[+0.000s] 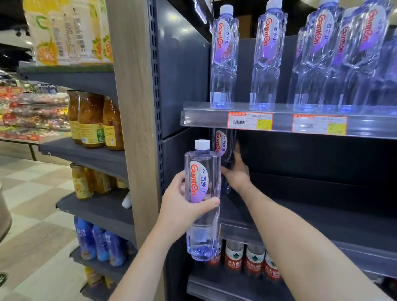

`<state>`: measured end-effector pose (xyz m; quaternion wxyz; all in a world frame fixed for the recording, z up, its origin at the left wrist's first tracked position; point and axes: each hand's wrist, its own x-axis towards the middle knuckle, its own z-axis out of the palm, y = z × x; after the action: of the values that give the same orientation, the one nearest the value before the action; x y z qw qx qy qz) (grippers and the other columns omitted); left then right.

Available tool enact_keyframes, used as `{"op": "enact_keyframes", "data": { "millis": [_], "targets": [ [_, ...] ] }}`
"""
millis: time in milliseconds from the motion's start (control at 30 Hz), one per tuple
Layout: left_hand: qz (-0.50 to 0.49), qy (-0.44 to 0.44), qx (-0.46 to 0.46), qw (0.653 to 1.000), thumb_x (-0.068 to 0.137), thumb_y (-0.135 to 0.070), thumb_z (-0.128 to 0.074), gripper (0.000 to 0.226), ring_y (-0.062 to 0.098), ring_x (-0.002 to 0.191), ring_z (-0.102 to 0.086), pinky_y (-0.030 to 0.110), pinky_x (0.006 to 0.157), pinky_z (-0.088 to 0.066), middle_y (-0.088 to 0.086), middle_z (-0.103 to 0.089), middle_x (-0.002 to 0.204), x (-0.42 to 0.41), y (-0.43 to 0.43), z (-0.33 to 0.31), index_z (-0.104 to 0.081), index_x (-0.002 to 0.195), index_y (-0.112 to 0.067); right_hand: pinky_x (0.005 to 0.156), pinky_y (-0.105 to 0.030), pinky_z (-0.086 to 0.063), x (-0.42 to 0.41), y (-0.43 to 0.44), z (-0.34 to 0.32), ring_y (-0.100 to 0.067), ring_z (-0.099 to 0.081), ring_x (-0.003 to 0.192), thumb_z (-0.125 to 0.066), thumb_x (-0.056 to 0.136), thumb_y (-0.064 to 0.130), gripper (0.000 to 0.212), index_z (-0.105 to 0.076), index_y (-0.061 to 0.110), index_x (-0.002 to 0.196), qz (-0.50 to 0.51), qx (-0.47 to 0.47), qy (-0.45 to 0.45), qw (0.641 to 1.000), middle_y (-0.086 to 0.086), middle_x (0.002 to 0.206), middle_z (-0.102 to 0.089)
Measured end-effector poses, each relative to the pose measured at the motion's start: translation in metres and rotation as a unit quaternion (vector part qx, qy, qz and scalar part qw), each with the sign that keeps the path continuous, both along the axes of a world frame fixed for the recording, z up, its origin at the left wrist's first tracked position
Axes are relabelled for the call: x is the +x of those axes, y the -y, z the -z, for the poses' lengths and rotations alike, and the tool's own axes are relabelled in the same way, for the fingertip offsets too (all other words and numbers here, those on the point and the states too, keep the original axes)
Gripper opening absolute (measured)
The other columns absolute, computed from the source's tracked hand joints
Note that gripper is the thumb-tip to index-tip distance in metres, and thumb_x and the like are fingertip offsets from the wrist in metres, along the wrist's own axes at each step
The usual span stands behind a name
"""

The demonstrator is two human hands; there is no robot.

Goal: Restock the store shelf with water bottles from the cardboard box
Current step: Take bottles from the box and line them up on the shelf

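My left hand (pixel 180 207) grips a clear Ganten water bottle (pixel 203 173) with a white cap, upright, in front of the dark middle shelf (pixel 316 216). My right hand (pixel 235 170) reaches into that shelf at its far left and holds a second Ganten bottle (pixel 222 144) standing there, partly hidden under the shelf above. On the upper shelf (pixel 206 118) stand several more Ganten bottles (pixel 267 52). The cardboard box is out of view.
Red-labelled bottles (pixel 254 260) line the shelf below. A wooden upright (pixel 135 114) divides off side shelves with orange jars (pixel 93 119), yellow juice bottles (pixel 68 24) and blue bottles (pixel 100 244). Tiled floor and produce displays lie left.
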<state>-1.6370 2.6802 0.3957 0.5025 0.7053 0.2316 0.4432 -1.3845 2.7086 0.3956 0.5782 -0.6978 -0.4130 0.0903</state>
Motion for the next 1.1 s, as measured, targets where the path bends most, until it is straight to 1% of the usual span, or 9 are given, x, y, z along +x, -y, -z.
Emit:
{"op": "enact_keyframes", "data": {
  "millis": [133, 333, 467, 567, 667, 733, 833, 967, 1100],
  "targets": [
    [0.025, 0.002, -0.016, 1.0, 0.07, -0.01, -0.099, 0.074, 0.009, 0.1, -0.079, 0.038, 0.096, -0.063, -0.007, -0.078, 0.116, 0.004, -0.004, -0.011, -0.061, 0.132, -0.026, 0.108, -0.031, -0.041, 0.005, -0.003, -0.009, -0.024, -0.056, 0.137, -0.082, 0.088, 0.031, 0.111, -0.001, 0.048, 0.163, -0.007, -0.033, -0.009, 0.999, 0.002, 0.147, -0.061],
    [0.06, 0.014, 0.014, 0.998, 0.071, 0.001, -0.096, 0.07, 0.016, 0.096, -0.08, 0.025, 0.088, -0.061, -0.001, -0.08, 0.113, 0.026, -0.024, -0.039, -0.062, 0.129, -0.019, 0.109, -0.034, -0.043, 0.004, 0.001, -0.021, -0.031, -0.056, 0.136, -0.075, 0.091, 0.043, 0.111, 0.01, 0.049, 0.161, -0.02, -0.083, 0.033, 0.996, -0.001, 0.154, -0.054],
    [0.09, 0.0, 0.028, 0.996, 0.071, 0.001, -0.095, 0.075, 0.016, 0.108, -0.077, 0.029, 0.094, -0.061, 0.0, -0.079, 0.12, 0.041, -0.043, -0.039, -0.059, 0.134, -0.018, 0.112, -0.027, -0.039, 0.015, 0.009, -0.023, -0.011, -0.045, 0.137, -0.079, 0.092, 0.028, 0.118, 0.014, 0.036, 0.164, -0.099, -0.087, -0.009, 0.991, 0.004, 0.163, -0.039],
    [0.097, -0.002, 0.033, 0.995, 0.071, 0.002, -0.095, 0.079, 0.015, 0.113, -0.074, 0.026, 0.093, -0.06, 0.002, -0.075, 0.125, 0.053, -0.053, -0.035, -0.055, 0.136, -0.017, 0.116, -0.027, -0.035, 0.026, 0.028, -0.019, -0.013, -0.037, 0.148, -0.075, 0.095, 0.021, 0.112, 0.012, 0.037, 0.163, -0.093, -0.083, -0.043, 0.991, 0.003, 0.168, -0.031],
    [0.118, 0.0, 0.027, 0.993, 0.074, 0.004, -0.093, 0.077, 0.013, 0.114, -0.073, 0.027, 0.095, -0.059, 0.003, -0.074, 0.127, 0.058, -0.059, -0.032, -0.055, 0.136, -0.02, 0.111, -0.037, -0.044, 0.03, 0.049, -0.009, -0.023, -0.05, 0.141, -0.071, 0.097, 0.018, 0.106, 0.007, 0.051, 0.16, -0.07, -0.08, -0.085, 0.991, 0.008, 0.167, -0.032],
    [0.137, -0.006, 0.021, 0.99, 0.076, 0.002, -0.092, 0.075, 0.009, 0.114, -0.073, 0.024, 0.095, -0.059, -0.001, -0.074, 0.126, 0.058, -0.059, -0.029, -0.056, 0.137, -0.021, 0.104, -0.037, -0.047, 0.029, 0.063, -0.002, -0.025, -0.057, 0.133, -0.07, 0.097, 0.018, 0.105, 0.006, 0.056, 0.158, -0.069, -0.077, -0.099, 0.99, 0.008, 0.167, -0.032],
    [0.161, -0.013, 0.017, 0.987, 0.078, 0.0, -0.091, 0.075, 0.01, 0.117, -0.072, 0.028, 0.099, -0.059, -0.004, -0.074, 0.128, 0.059, -0.059, -0.028, -0.056, 0.14, -0.022, 0.105, -0.04, -0.047, 0.024, 0.074, 0.004, -0.027, -0.064, 0.12, -0.068, 0.099, 0.016, 0.103, 0.006, 0.054, 0.159, -0.073, -0.063, -0.114, 0.989, 0.002, 0.167, -0.033],
    [0.172, -0.013, 0.032, 0.985, 0.078, 0.001, -0.09, 0.074, 0.006, 0.113, -0.073, 0.022, 0.093, -0.058, -0.005, -0.075, 0.125, 0.06, -0.054, -0.028, -0.057, 0.14, -0.023, 0.097, -0.035, -0.049, 0.019, 0.079, 0.008, -0.024, -0.065, 0.118, -0.068, 0.099, 0.014, 0.102, 0.005, 0.05, 0.161, -0.068, -0.041, -0.102, 0.992, 0.0, 0.169, -0.028],
    [0.177, -0.015, 0.066, 0.982, 0.073, -0.003, -0.095, 0.079, 0.016, 0.116, -0.073, 0.032, 0.098, -0.06, -0.003, -0.075, 0.125, 0.063, -0.046, -0.03, -0.058, 0.14, -0.024, 0.105, -0.042, -0.049, 0.02, 0.081, 0.006, -0.021, -0.071, 0.114, -0.071, 0.095, 0.017, 0.103, 0.0, 0.054, 0.16, -0.074, -0.012, -0.127, 0.989, 0.001, 0.167, -0.035]
  ]
}}
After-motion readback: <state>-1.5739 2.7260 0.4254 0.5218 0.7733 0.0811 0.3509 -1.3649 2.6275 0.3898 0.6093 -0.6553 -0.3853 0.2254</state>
